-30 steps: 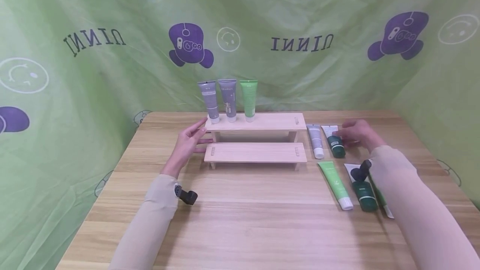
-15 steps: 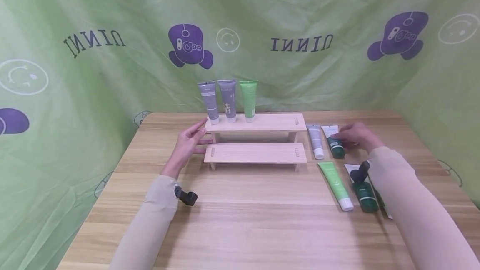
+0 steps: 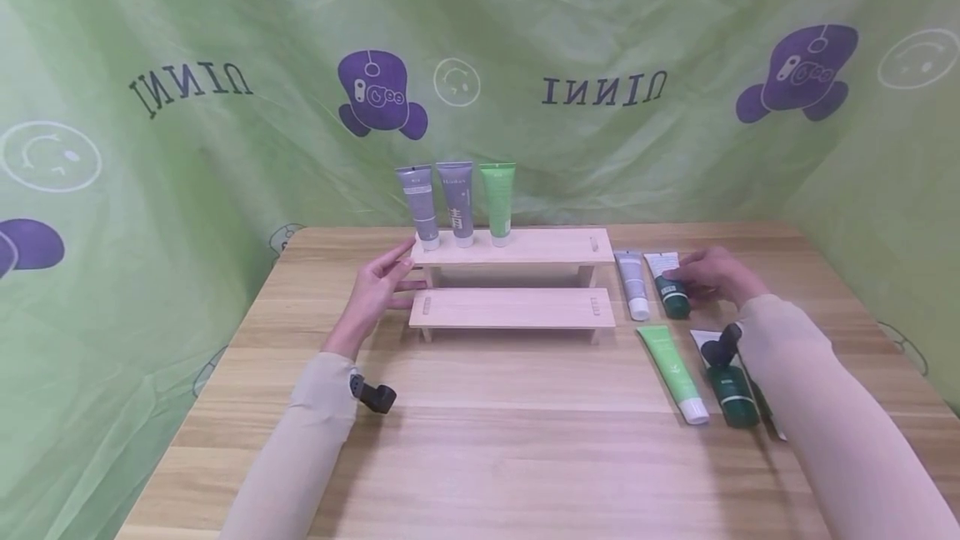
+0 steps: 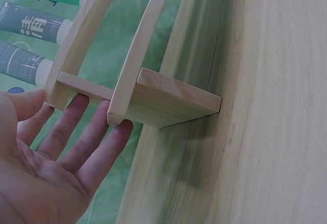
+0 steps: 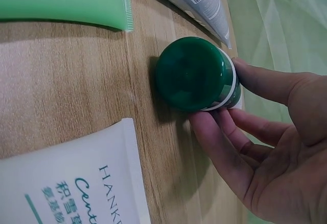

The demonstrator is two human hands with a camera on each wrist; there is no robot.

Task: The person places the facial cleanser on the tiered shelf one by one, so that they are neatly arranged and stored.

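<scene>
My left hand (image 3: 369, 290) rests its extended fingers against the left end of a two-step wooden display rack (image 3: 517, 248). In the left wrist view the thumb lies by the upper shelf (image 4: 82, 40) and the little fingertip touches the lower shelf (image 4: 134, 55). At the right, my right hand (image 3: 722, 275) grips a dark green and white squeeze tube (image 5: 189, 76) between thumb and fingers, its cap toward the wrist camera. Two grey-purple tubes (image 3: 457, 198) and a light green tube (image 3: 498, 198) stand cap-down on the upper shelf.
Beside the rack lies a lavender tube (image 3: 633, 282). Nearer the front are a light green tube (image 3: 672, 373) and another dark green tube (image 3: 731, 394); a further tube is mostly hidden under the right sleeve (image 3: 795, 348). A green printed curtain (image 3: 600, 148) hangs behind the table.
My right hand has shifted slightly left and its fingers have come around the dark green tube. The left hand and the standing tubes stay where they were.
</scene>
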